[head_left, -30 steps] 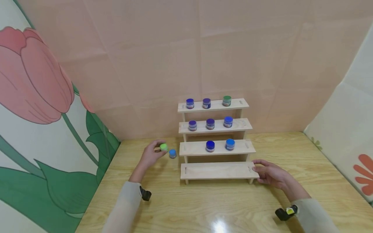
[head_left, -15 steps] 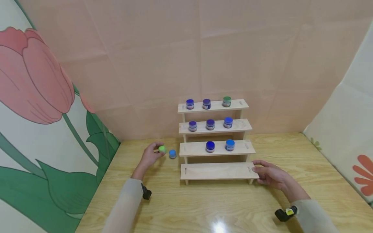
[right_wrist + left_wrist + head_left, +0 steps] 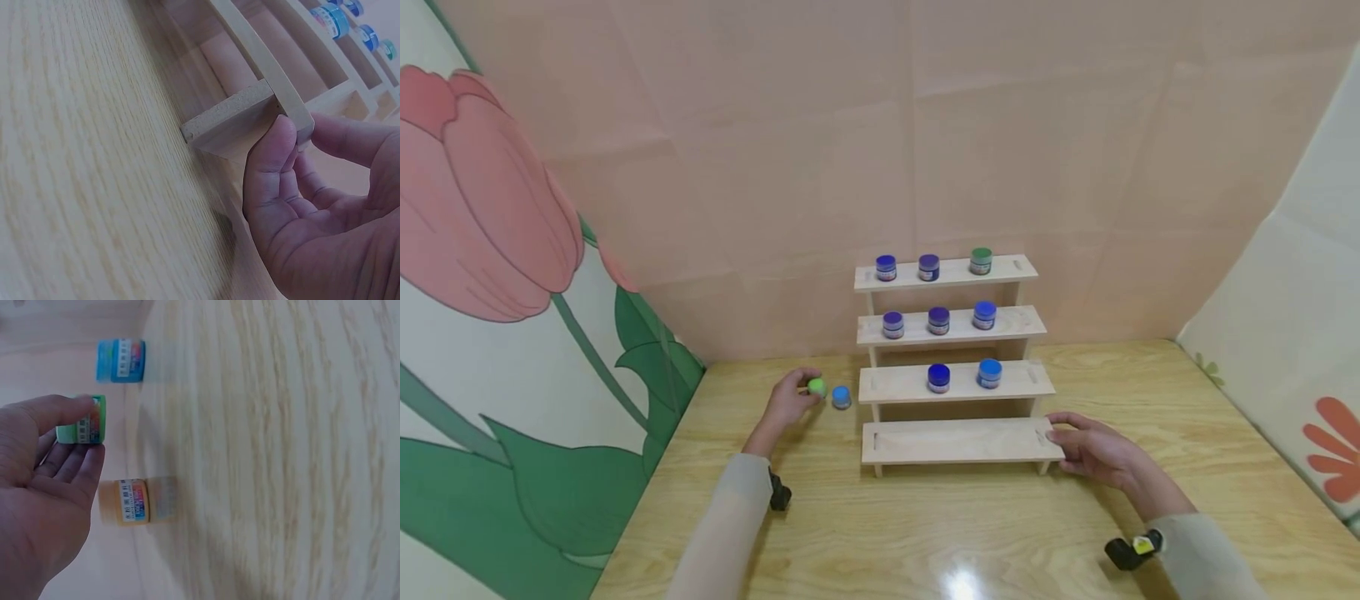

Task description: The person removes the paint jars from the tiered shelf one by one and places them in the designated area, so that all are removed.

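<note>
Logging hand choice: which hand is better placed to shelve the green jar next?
Probably the left hand: it pinches the green jar, left of the rack. The right hand holds the bottom tier's right end.

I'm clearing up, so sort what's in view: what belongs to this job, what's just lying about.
Seemingly the job's:
green jar, in the left hand
loose blue jar and orange jar
wooden stand, gripped by the right hand
eight shelved jars

Seemingly just surroundings:
tulip picture
red flower
pink backdrop
</note>
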`<action>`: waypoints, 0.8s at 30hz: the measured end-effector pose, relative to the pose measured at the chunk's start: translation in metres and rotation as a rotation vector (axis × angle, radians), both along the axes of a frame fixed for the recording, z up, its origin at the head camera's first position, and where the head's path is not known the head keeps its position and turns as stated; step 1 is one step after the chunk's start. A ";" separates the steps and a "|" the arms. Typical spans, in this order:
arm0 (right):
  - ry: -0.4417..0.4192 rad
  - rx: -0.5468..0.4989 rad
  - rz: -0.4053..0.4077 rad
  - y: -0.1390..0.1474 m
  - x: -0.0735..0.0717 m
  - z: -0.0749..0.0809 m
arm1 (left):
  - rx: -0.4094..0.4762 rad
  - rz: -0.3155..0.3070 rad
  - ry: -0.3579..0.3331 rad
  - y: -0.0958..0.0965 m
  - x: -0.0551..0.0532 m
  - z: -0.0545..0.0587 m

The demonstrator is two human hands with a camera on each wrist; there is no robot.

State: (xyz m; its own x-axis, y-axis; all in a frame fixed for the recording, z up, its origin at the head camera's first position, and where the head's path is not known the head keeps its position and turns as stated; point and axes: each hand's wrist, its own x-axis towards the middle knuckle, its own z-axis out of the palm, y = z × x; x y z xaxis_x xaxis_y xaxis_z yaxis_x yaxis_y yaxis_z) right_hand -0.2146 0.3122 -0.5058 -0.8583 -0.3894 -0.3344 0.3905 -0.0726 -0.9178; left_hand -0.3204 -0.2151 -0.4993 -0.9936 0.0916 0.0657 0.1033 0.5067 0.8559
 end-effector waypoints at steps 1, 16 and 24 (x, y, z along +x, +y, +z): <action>0.001 -0.002 0.002 0.000 0.000 0.000 | -0.005 0.001 -0.001 0.000 -0.001 -0.001; 0.009 -0.014 0.010 0.001 -0.001 -0.001 | -0.096 0.007 -0.007 0.001 -0.006 -0.008; 0.004 -0.012 0.014 0.001 -0.001 -0.002 | -0.176 0.016 0.020 0.004 -0.005 -0.012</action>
